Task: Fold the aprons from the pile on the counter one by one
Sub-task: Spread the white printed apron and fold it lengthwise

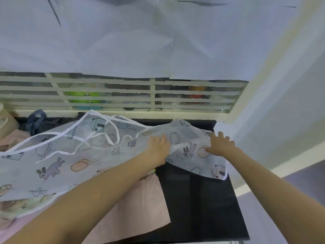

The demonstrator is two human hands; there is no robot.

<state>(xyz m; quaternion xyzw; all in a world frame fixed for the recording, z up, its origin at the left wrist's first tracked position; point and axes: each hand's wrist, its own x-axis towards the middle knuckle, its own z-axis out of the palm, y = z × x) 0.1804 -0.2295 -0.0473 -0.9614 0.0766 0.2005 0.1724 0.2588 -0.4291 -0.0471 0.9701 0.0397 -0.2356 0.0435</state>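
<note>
A thin white apron printed with rabbits, houses and snails lies spread across the black counter, its white straps looped on top. My left hand rests palm down on the apron near its middle, fingers straight. My right hand lies flat on the apron's right end, fingers spread. Under the apron at the left sits the pile: a pink apron and a floral one stick out below it.
A dark blue cloth is bunched at the back left beside a beige container. A cream louvred window grille runs behind the counter. A white wall stands at the right, and the counter's right edge drops off there.
</note>
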